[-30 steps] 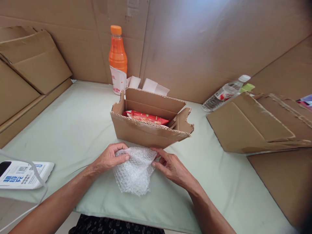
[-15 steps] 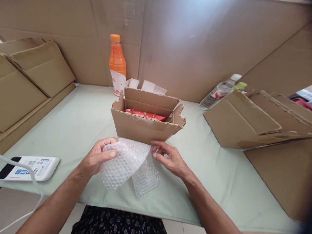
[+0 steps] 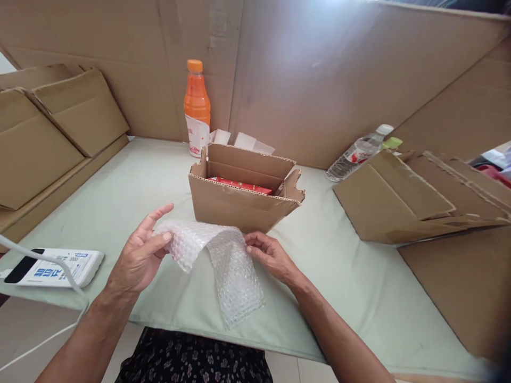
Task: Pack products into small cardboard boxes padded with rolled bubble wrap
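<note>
A sheet of clear bubble wrap (image 3: 235, 271) stretches between my two hands, its right part hanging down toward the table's front edge. My left hand (image 3: 141, 250) pinches its left end between thumb and fingers, the index finger pointing up and away. At the sheet's right edge, the thumb and fingers of my right hand (image 3: 271, 255) are closed on it. Just beyond the wrap stands an open cardboard box (image 3: 243, 205), its top flaps up. Inside the box lies a red packet (image 3: 243, 185); only its upper edge shows.
An orange drink bottle (image 3: 197, 109) stands behind the box. A clear bottle (image 3: 357, 154) leans at the back right beside flattened cardboard boxes (image 3: 395, 197). More cardboard boxes (image 3: 51, 127) are at the left, with a white power bank (image 3: 59, 268) and cable near the front-left edge.
My left hand has moved left and up, drawing its end of the bubble wrap out so that the sheet now arches between both hands. My right hand has barely moved.
</note>
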`<state>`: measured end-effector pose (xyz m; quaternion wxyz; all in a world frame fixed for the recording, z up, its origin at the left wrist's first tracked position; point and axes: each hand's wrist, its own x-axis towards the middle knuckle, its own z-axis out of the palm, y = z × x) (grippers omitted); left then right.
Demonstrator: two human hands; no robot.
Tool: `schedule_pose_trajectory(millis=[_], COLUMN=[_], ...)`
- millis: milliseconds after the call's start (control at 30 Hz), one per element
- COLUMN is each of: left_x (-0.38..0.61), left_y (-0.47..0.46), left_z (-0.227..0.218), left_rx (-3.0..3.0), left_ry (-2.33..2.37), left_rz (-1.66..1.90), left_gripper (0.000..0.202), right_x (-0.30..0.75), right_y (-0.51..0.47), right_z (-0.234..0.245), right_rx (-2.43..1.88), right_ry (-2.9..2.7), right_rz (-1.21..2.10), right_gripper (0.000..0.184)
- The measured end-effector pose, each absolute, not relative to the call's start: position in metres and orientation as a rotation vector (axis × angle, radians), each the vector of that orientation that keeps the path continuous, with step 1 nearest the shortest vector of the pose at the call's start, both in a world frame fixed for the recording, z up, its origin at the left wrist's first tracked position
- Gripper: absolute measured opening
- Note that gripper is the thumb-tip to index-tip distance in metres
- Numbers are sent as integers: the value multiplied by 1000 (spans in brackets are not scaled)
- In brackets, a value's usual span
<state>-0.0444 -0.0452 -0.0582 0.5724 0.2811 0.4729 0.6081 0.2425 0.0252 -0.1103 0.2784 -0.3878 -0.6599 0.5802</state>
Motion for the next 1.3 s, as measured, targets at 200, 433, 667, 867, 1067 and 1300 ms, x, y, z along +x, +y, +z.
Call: schedule_pose_trajectory(millis=[200,433,667,867,1067,1300], left_x=[-51,-50,-39,-33,-29,-25], left_y=[-54,-60,-69,-69,-61,-46], left_z=[-71,-86,-124,-124,-118,-126], left_rx=[574,558,762,1207,1397,1401], left_ry=[985,1148,1465,1683,1719,1545], left_rz=[1442,1398,1162,1241,1283,1200], left_gripper=[57,46,34,20,13,14], right_x=[244,275,287,275,276,279], right_y=[20,28,36,33,37,52], right_z=[-103,-75,-78,-86,-90,-104], right_rx=[-1091,-1203,-1358,-1442,-1541,-1630], right_ry=[-2073,-2302,-2006,-1992,-2045,-1940], right_rz=[1522,1273,1014,814,667,734], right_gripper=[49,29,30,25,26,33])
